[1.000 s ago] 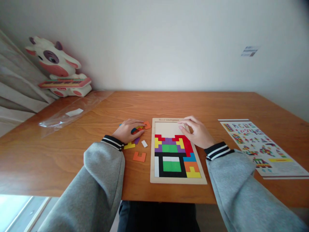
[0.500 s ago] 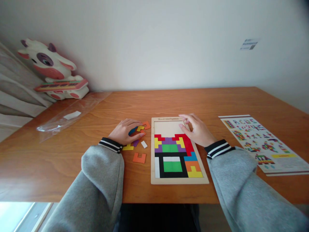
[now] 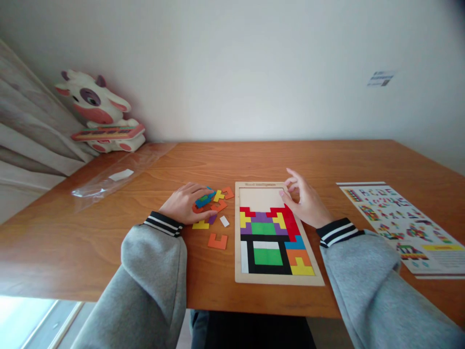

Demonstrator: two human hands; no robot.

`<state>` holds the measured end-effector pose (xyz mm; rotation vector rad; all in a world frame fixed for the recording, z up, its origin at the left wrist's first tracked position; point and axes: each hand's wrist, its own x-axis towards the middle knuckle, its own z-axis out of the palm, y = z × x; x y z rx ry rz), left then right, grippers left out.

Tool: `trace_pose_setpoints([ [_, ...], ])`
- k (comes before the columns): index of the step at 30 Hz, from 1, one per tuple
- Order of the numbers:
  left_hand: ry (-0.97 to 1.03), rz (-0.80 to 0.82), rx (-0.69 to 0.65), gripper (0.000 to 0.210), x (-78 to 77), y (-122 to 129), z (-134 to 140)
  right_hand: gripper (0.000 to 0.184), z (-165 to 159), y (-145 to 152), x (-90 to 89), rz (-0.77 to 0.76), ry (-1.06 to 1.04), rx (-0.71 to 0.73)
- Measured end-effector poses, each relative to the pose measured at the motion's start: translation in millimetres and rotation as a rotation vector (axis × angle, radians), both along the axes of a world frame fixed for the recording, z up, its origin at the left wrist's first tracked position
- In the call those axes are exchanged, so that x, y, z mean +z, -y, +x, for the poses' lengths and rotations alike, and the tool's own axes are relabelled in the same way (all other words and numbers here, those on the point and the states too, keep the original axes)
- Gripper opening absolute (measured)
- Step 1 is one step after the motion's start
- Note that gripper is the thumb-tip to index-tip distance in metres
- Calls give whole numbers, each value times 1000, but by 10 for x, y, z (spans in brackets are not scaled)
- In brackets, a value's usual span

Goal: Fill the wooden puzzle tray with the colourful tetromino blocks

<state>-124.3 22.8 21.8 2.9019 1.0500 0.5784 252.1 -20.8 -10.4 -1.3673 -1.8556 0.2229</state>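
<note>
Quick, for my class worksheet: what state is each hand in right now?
Left hand: curved beside a blue piece; cannot tell whether it grips it.
Right hand: open by the puzzle board, nothing visibly held.

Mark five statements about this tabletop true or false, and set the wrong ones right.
1. The left hand is at the loose pieces, left of the wooden tray. True.
2. The printed sheet lies under the tray. False: it lies to the tray's right.
3. The toy cow stands near the table's back left corner. True.
4. The right hand is on the sheet. False: it is by the tray's upper right side.
5. Every loose piece is white. False: orange, yellow, purple and blue ones show too.
</note>
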Motion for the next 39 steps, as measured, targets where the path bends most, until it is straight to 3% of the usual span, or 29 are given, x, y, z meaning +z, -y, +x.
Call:
trace_pose_setpoints([
  [5,-27,4,-104,78,72,137,109,65,13,-2,-27,-13,-3,-1],
  [10,7,-19,-189,40,68,233,318,64,22,2,-11,7,7,4],
  [16,48,-59,-317,34,69,296,424,63,28,-14,-31,14,12,10],
  [22,93,-38,-296,34,21,344,366,62,42,-29,-47,17,2,20],
  [30,170,257,-37,14,27,318,-4,54,14,-10,-10,21,27,71],
  [39,170,196,-282,33,-71,784,133,47,37,-4,29,71,22,45],
])
